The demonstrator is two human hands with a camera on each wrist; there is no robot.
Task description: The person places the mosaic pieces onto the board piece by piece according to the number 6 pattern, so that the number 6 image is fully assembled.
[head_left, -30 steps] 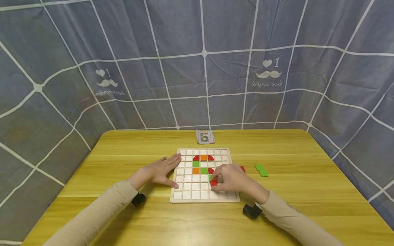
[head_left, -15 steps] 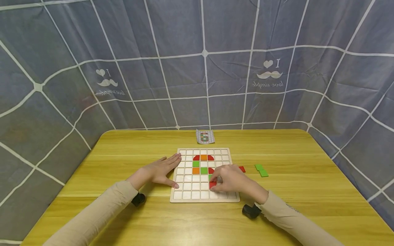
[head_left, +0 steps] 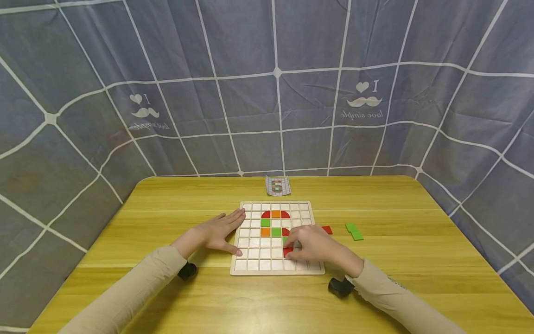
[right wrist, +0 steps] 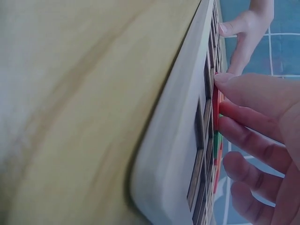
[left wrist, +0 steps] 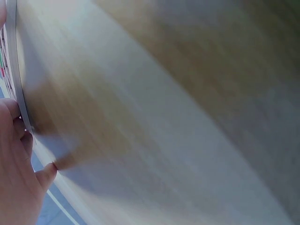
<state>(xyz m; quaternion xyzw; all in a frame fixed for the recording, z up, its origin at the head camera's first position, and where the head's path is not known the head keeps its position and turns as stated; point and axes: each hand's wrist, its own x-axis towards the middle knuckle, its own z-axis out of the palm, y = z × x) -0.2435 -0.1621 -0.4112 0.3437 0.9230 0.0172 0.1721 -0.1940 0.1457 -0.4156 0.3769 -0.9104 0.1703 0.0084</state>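
Observation:
A wooden grid board [head_left: 277, 272] lies on the table, with red, orange and green tiles set in some of its cells. My left hand [head_left: 219, 233] rests along the board's left edge, fingers spread, thumb on the near corner cells. Over the lower right part of the board, my right hand [head_left: 310, 242] pinches a red tile [head_left: 287, 252] at its cell, just below a green tile that the fingers partly cover. The right wrist view shows thumb and fingertips on this red tile [right wrist: 216, 101]. Some cells beneath the right hand are hidden.
Right of the board lie a loose red tile [head_left: 327, 229], partly behind the hand, and two green tiles [head_left: 354, 231]. A printed pattern card [head_left: 277, 185] sits behind the board. A grey curtain [head_left: 258, 106] hangs beyond the table [head_left: 175, 297].
The red tile under my right fingers has shifted slightly left and turned to line up with its cell. My left hand has stayed in place.

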